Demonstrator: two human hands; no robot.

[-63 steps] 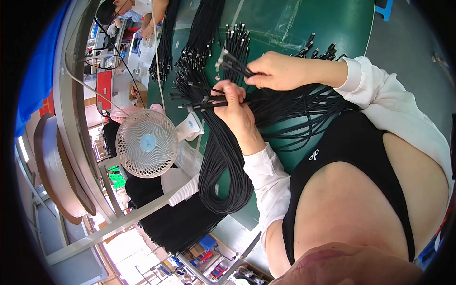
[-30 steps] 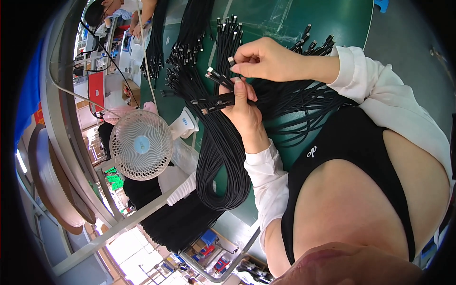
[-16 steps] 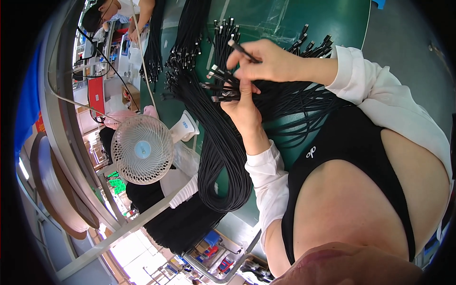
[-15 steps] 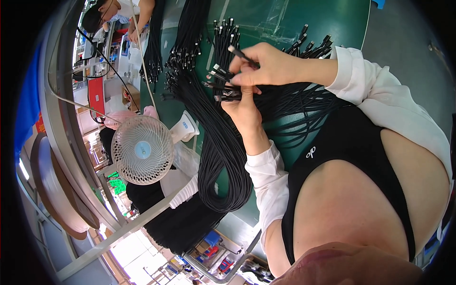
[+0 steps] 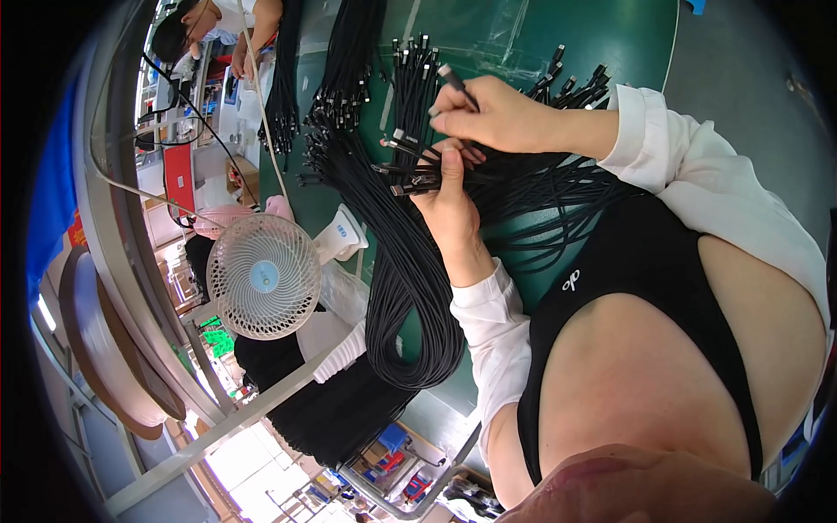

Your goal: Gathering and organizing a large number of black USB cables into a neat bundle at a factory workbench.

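Observation:
My left hand (image 5: 451,199) is closed round a small bunch of black cables, thumb laid over them. Their metal-tipped connector ends (image 5: 410,143) stick out past my fingers to the left. Just above it, my right hand (image 5: 499,115) pinches one black cable (image 5: 457,85), whose pale metal tip points up and left. Part of my right fingers is hidden from view. Below and right of both hands, loose lengths of black cable (image 5: 558,205) spread across the green table (image 5: 488,26).
A looped bundle of black cables (image 5: 410,288) lies left of my hands, with more bundles (image 5: 344,61) further up. A white fan (image 5: 264,275) stands at the left beside a metal frame bar (image 5: 218,436). Another person (image 5: 253,26) works at the far upper left.
My right hand has shifted slightly right and up, away from the left hand, with the cable in it. The left hand's fingers have spread a little, and the connectors in it have fanned out.

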